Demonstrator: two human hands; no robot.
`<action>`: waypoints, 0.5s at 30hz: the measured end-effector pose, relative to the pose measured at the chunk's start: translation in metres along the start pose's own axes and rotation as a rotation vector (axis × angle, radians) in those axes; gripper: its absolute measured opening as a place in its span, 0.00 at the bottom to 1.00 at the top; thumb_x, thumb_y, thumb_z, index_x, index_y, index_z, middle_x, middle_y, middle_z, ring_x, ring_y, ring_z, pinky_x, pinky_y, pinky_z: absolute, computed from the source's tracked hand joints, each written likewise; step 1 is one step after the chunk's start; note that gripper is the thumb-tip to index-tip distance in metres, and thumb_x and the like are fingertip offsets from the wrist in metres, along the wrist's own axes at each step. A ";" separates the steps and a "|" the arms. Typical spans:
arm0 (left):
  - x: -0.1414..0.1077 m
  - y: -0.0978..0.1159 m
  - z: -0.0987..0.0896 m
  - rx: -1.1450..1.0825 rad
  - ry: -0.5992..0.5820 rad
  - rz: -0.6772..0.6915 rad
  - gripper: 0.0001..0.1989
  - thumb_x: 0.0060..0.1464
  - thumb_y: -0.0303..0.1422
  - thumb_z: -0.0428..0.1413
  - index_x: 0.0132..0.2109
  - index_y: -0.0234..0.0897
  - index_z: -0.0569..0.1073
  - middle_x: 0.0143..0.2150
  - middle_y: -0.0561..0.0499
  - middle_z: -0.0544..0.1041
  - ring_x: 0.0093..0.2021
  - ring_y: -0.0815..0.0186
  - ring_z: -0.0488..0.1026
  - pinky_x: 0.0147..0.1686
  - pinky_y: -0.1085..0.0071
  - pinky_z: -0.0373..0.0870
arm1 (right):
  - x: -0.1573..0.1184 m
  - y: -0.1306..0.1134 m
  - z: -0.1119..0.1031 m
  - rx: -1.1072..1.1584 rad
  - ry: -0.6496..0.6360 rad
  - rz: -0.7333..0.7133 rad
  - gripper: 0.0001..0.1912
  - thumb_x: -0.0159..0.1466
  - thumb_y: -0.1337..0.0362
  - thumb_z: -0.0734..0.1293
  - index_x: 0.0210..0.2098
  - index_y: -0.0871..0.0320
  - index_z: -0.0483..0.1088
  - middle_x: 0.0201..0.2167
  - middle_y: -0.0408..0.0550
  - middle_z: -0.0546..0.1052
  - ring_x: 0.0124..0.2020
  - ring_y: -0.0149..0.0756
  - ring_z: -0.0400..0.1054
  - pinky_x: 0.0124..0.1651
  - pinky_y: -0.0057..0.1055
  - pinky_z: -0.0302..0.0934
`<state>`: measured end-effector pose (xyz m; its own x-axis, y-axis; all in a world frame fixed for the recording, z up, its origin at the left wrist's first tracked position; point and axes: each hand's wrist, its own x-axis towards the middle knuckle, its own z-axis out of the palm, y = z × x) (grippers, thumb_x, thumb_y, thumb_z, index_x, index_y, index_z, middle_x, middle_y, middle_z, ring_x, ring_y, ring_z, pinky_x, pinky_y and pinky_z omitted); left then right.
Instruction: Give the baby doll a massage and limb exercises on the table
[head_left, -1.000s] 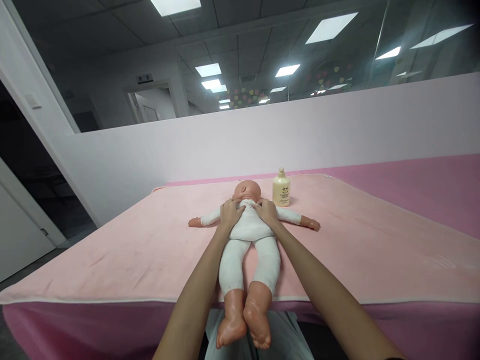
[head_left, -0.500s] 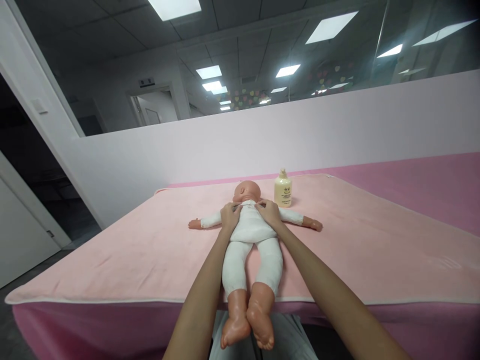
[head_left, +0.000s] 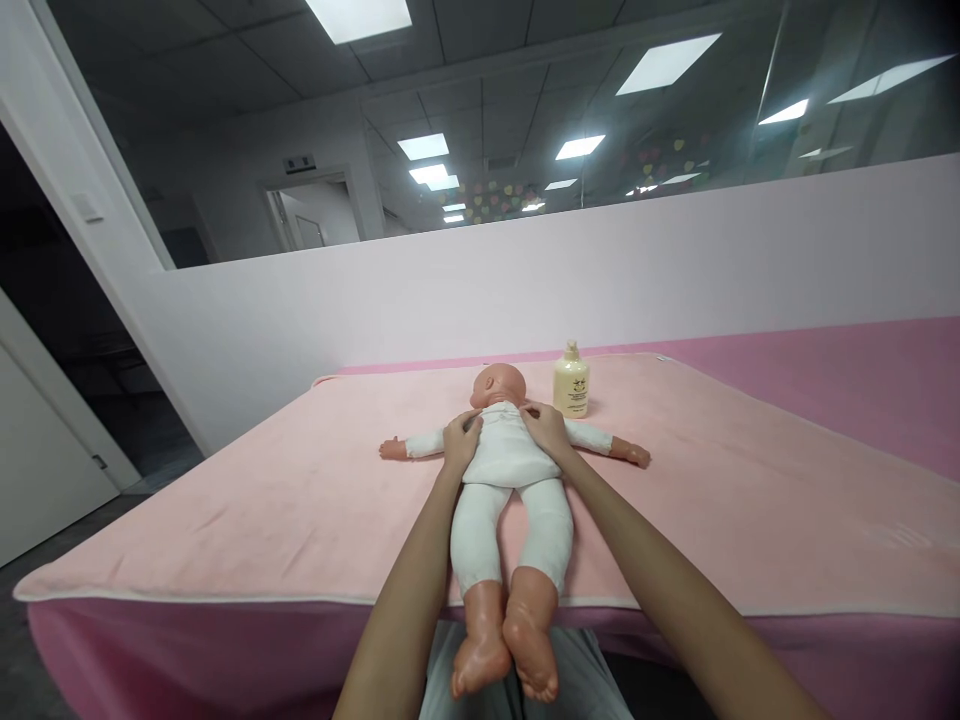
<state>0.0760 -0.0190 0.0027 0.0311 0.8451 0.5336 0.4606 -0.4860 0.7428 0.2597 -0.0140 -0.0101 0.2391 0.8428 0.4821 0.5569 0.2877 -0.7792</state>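
A baby doll (head_left: 506, 450) with a white cloth body and tan vinyl head, hands and feet lies stretched out, its feet towards me and its arms spread sideways. Its head is turned to the left. My left hand (head_left: 460, 440) is curled around the doll's left-side shoulder as I see it. On the opposite shoulder, my right hand (head_left: 545, 428) rests with bent fingers close to the neck. Both hands touch the white cloth, and some fingertips are hidden. Behind my right hand stands a pale yellow bottle (head_left: 571, 385), upright.
Under the doll is a pink towel (head_left: 300, 500) with a white edge, spread over a darker pink padded table (head_left: 225, 655). A white wall (head_left: 570, 270) with a glass window rises at the back. A dark doorway lies at the left.
My hands have slid slightly outward from the base of the doll's neck along the shoulders. The whole view has shifted a little; doll and bottle stay in place.
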 end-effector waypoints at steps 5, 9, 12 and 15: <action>-0.001 0.001 0.000 -0.014 0.005 0.003 0.13 0.53 0.30 0.52 0.44 0.34 0.77 0.45 0.47 0.78 0.47 0.63 0.73 0.51 0.66 0.66 | 0.001 0.001 0.000 -0.006 -0.016 -0.005 0.11 0.57 0.66 0.61 0.33 0.57 0.75 0.37 0.47 0.78 0.39 0.35 0.70 0.46 0.29 0.61; -0.002 0.000 0.000 -0.028 0.007 -0.005 0.13 0.53 0.30 0.51 0.44 0.35 0.77 0.45 0.47 0.78 0.46 0.63 0.73 0.51 0.67 0.66 | 0.001 0.002 0.000 0.000 -0.004 -0.014 0.11 0.57 0.65 0.61 0.34 0.58 0.75 0.37 0.48 0.78 0.40 0.36 0.71 0.47 0.30 0.61; -0.001 0.000 0.001 -0.035 0.007 -0.012 0.13 0.53 0.30 0.51 0.44 0.35 0.77 0.45 0.47 0.78 0.46 0.64 0.73 0.51 0.66 0.66 | 0.000 0.002 0.000 0.012 -0.001 -0.018 0.12 0.57 0.65 0.61 0.34 0.58 0.75 0.38 0.49 0.78 0.40 0.36 0.71 0.48 0.31 0.61; -0.002 0.000 0.001 -0.039 0.009 -0.009 0.13 0.53 0.30 0.51 0.44 0.35 0.77 0.45 0.47 0.78 0.46 0.64 0.73 0.50 0.67 0.66 | 0.000 0.001 -0.001 0.014 -0.006 -0.026 0.12 0.57 0.66 0.61 0.34 0.58 0.75 0.38 0.49 0.78 0.40 0.36 0.71 0.48 0.31 0.61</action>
<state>0.0765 -0.0203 0.0018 0.0193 0.8477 0.5302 0.4259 -0.4867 0.7627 0.2609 -0.0140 -0.0109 0.2205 0.8376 0.4998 0.5516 0.3155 -0.7721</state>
